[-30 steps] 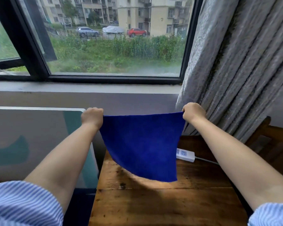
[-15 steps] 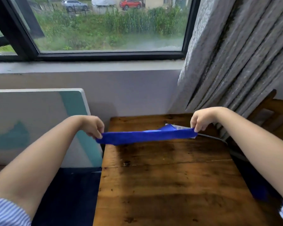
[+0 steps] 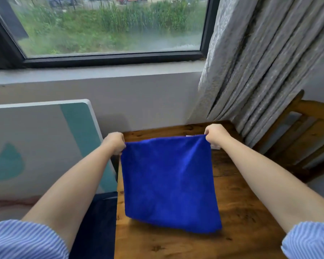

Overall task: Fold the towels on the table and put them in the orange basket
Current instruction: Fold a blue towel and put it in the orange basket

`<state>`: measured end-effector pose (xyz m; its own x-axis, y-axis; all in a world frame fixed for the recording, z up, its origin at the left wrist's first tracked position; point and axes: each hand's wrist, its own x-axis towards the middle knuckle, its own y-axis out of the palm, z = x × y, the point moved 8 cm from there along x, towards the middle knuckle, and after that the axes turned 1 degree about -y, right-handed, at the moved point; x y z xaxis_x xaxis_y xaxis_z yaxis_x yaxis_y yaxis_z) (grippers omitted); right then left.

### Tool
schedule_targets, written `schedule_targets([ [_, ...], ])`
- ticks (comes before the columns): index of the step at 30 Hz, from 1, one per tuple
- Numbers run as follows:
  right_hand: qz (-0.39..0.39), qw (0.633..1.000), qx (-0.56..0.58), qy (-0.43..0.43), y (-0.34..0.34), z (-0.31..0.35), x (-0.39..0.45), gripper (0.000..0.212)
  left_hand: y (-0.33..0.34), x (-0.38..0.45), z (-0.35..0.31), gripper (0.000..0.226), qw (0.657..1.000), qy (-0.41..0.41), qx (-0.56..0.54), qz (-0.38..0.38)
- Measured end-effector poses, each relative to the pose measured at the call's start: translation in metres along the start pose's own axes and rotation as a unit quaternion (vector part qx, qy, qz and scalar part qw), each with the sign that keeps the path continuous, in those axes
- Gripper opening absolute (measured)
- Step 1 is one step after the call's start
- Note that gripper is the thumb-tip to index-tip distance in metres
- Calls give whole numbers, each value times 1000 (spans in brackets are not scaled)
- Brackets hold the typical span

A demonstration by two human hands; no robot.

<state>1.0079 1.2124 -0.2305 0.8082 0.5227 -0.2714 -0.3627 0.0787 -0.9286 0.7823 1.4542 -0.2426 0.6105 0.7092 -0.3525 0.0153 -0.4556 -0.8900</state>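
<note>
Gripping the blue towel (image 3: 168, 182) by its two far corners, both hands were closed on the cloth: left hand (image 3: 114, 143) pinched the far-left corner, right hand (image 3: 214, 136) the far-right one. Fingertips themselves were curled under & hidden by knuckles/fabric, so exact finger placement couldn't be made out. Towel was stretched w/ its far edge taut between the hands and hung or draped down toward the person over the wooden table (image 3: 238, 212); its near edge cast a shadow on the wood, but whether it touched the top or floated just above wasn't clear. A small white object (image 3: 214, 146) peeked out behind the towel's far-right corner, mostly covered, so can't say what it was. Striped sleeves (image 3: 24, 240) were cut off at the bottom edge. Grey curtain (image 3: 260, 62) hung at right, partly covering a wooden chair (image 3: 305, 135). A white & teal panel (image 3: 45, 143) leaned left of the table, below the window (image 3: 110, 25). Dark fabric (image 3: 97, 225) lay beside the table's left edge, unclear what.
</note>
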Motion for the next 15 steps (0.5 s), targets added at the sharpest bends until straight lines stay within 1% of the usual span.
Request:
schedule_targets([
  [2, -95, 995, 32, -8, -22, 9, 2, 25, -29, 2, -8, 15, 991, 2, -63, -122],
  [3, -133, 990, 45, -8, -34, 13, 1, 23, -43, 0, -13, 15, 982, 9, -87, -167],
  [6, -203, 976, 65, -42, -61, 20, -6, 21, -69, -13, -24, 17, 962, 37, -122, -241],
  [8, -218, 972, 52, -72, -69, 21, -13, 19, -77, -25, -24, 17, 955, 49, -122, -265],
  [10, -208, 974, 15, -95, -65, 17, -20, 18, -75, -34, -15, 16, 955, 47, -114, -271],
  [12, -185, 977, -17, -110, -55, 5, -27, 19, -61, -44, -3, 15, 960, 47, -100, -257],
  [15, -138, 978, -53, -147, -31, -19, -40, 23, -23, -64, 11, 15, 972, 57, -71, -214],
])
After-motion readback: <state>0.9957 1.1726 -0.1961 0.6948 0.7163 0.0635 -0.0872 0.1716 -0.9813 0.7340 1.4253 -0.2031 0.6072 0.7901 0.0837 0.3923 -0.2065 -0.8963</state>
